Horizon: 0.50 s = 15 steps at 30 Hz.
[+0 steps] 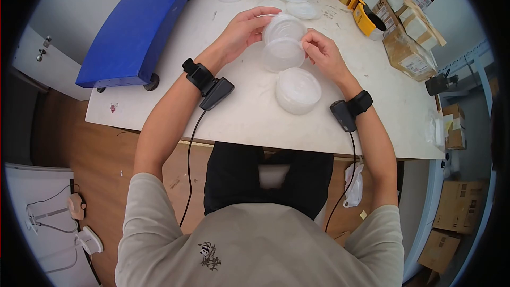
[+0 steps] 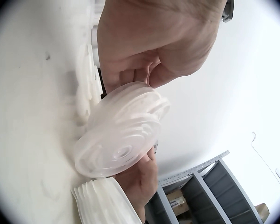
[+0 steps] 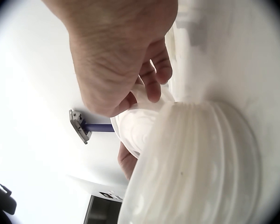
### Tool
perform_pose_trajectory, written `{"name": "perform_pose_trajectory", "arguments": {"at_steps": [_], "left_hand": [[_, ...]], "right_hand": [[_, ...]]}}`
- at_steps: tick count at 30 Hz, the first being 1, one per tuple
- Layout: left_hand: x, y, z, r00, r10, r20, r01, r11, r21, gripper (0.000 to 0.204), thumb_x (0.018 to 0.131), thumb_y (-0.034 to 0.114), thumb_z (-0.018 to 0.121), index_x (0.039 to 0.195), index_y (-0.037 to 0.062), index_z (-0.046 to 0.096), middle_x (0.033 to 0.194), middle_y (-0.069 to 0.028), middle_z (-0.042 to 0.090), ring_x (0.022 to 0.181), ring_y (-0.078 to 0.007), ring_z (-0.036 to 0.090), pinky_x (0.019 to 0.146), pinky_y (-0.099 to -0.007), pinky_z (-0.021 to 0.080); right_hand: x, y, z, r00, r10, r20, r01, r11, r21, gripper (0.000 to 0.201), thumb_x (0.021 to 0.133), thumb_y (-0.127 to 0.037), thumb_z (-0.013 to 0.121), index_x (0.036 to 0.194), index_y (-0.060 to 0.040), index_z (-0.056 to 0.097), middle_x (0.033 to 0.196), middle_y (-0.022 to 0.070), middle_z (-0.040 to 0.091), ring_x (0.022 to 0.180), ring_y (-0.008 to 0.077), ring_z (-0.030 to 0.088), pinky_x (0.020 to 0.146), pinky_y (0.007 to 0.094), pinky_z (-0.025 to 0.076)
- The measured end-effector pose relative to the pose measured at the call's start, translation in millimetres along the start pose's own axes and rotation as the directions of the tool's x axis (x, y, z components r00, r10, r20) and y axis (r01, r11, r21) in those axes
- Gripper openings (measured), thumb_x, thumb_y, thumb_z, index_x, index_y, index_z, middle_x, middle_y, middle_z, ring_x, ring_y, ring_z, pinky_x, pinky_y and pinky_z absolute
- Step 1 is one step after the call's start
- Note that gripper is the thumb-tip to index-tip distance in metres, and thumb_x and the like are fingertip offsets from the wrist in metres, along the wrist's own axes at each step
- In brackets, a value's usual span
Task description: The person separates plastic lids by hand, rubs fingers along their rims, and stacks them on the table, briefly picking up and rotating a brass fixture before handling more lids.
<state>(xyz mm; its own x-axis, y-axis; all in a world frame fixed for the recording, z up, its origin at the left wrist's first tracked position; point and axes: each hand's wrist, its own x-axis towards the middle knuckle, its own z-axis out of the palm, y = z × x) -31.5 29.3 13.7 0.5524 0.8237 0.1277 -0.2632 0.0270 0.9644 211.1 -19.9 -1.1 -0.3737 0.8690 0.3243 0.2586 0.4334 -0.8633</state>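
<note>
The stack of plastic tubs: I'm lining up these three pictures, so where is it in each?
Head view: the stack sits slightly right of and above the middle.
Left wrist view: the stack is at the bottom edge, left of centre.
Right wrist view: the stack is large, lower right.
Shared landmark: the right hand.

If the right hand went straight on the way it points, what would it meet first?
The right hand would first push into the translucent round pieces it holds; beyond them, probably the left hand, though depth is unclear.

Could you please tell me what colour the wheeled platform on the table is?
The wheeled platform is a deep blue, best seen in the head view.
</note>
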Motion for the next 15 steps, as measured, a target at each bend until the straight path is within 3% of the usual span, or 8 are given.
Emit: {"name": "perform_pose_trajectory", "arguments": {"at_steps": [15], "left_hand": [[-3.3,2.2,3.3,1.0,-0.001,0.018,0.0,0.996,0.087,0.046,0.092,0.019,0.068,0.135,0.0086,0.053,0.122,-0.0032,0.06,0.106,-0.0085,0.057,0.097,-0.0279,0.046]], "right_hand": [[0.2,2.8,0.7,0.998,0.066,-0.014,-0.066,0.998,-0.003,0.01,0.094,-0.012,0.053,0.09,-0.0038,0.057,0.081,-0.0016,0.055,0.074,0.008,0.054,0.066,0.0226,0.045]]}}
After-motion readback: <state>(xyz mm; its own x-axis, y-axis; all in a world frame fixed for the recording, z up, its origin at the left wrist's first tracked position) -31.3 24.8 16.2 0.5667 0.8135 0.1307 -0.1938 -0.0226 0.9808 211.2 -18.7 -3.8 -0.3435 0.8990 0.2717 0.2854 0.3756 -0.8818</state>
